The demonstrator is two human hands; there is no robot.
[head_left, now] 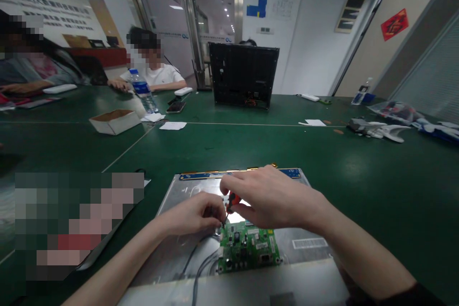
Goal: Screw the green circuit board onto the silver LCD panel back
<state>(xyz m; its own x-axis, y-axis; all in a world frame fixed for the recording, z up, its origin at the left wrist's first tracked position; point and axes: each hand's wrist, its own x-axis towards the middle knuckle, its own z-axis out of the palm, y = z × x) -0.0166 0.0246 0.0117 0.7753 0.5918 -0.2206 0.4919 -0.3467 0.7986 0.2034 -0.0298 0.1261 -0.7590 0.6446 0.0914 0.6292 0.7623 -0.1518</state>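
A red-handled screwdriver [234, 199] is gripped in my right hand [270, 196], its thin shaft slanting down to the upper left corner of a green circuit board [247, 246]. Just left of that tip, my left hand [197, 213] has its fingers curled together; what they pinch, if anything, is hidden. The board lies on the silvery metal back of a flat panel [304, 248]. Dark cables [205, 264] run from the board's left side. Along the panel's far edge sits a narrow blue circuit strip [201, 176].
The green table [172, 148] holds an open white box [116, 123], a water bottle [142, 91], a phone [176, 107] and a black upright panel [245, 76]. Grey and white parts [376, 129] lie at the right. People sit across the table and at the left.
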